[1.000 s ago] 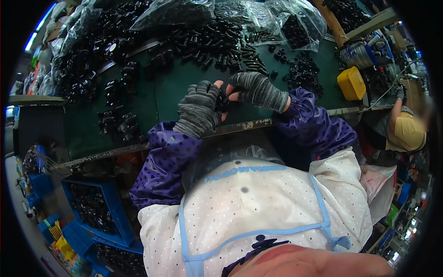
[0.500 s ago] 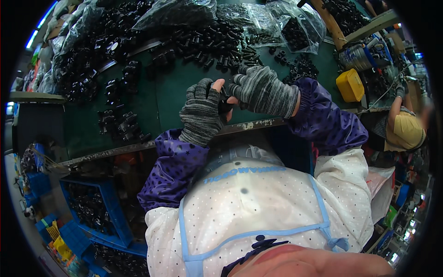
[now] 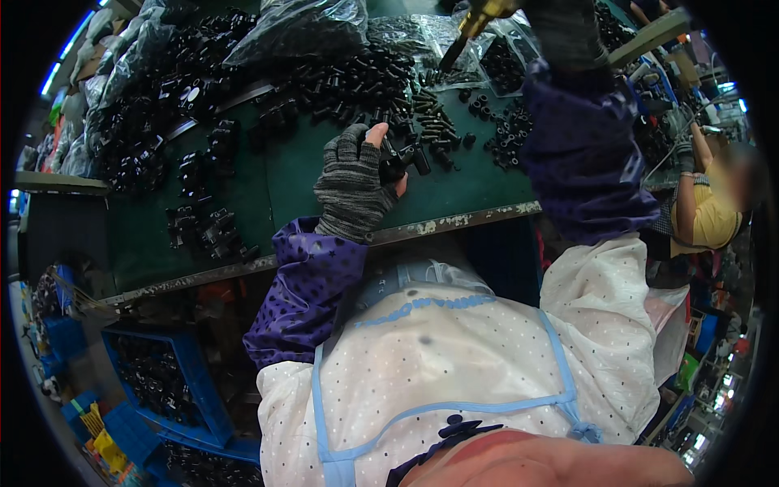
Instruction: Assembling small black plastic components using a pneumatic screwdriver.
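Black part (image 3: pixel 403 160) between left fingers (image 3: pixel 350 144)

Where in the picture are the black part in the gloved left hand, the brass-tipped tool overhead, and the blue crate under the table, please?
black part (image 3: pixel 403 159), head view, on its middle past the fingertips.
brass-tipped tool (image 3: pixel 469 23), head view, on its brass tip.
blue crate (image 3: pixel 204 398), head view, on its right wall.

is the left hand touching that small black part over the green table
Touching: the head view shows the gloved left hand closed around the black part.
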Motion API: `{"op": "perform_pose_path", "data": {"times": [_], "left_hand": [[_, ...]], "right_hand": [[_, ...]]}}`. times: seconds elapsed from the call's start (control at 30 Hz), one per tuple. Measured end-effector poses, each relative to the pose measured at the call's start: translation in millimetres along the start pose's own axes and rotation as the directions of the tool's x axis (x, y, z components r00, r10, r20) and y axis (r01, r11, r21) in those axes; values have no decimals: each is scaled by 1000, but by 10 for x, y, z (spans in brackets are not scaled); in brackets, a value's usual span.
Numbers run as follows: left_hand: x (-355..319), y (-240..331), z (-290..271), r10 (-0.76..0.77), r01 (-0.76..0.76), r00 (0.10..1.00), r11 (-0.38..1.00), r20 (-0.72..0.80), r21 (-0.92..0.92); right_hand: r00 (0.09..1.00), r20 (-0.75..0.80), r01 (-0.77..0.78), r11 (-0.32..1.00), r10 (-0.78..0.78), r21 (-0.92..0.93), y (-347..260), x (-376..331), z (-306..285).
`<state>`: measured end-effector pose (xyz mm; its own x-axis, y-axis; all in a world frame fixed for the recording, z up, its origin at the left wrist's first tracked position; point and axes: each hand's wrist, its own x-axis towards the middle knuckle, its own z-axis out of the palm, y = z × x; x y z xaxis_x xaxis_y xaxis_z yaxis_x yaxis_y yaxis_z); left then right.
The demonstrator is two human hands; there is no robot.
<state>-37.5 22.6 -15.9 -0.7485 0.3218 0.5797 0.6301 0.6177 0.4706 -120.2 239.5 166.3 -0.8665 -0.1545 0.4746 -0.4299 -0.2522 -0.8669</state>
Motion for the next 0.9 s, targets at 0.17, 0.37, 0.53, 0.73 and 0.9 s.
{"op": "perform_pose_path", "data": {"times": [0.17, 0.37, 0.53, 0.73, 0.9], "left_hand": [[24, 2, -92, -22, 23, 1000, 998, -13, 67], [52, 62, -116, 11, -11, 1000, 1000, 10, -1], [82, 70, -86, -10, 11, 1000, 998, 20, -54], [-66, 87, -27, 12, -3, 973, 999, 231, -37], [-258, -19, -193, -27, 29, 936, 1000, 351, 0]], "right_hand": [[955, 284, -57, 891, -83, 450, 446, -246, 372], [970, 239, -114, 815, -30, 567, 401, -392, 439], [979, 205, -109, 798, -18, 592, 511, -373, 468], [984, 89, 117, 929, -157, 351, 30, -346, 357], [928, 367, 307, 435, 60, -846, 522, -919, -383]]}}
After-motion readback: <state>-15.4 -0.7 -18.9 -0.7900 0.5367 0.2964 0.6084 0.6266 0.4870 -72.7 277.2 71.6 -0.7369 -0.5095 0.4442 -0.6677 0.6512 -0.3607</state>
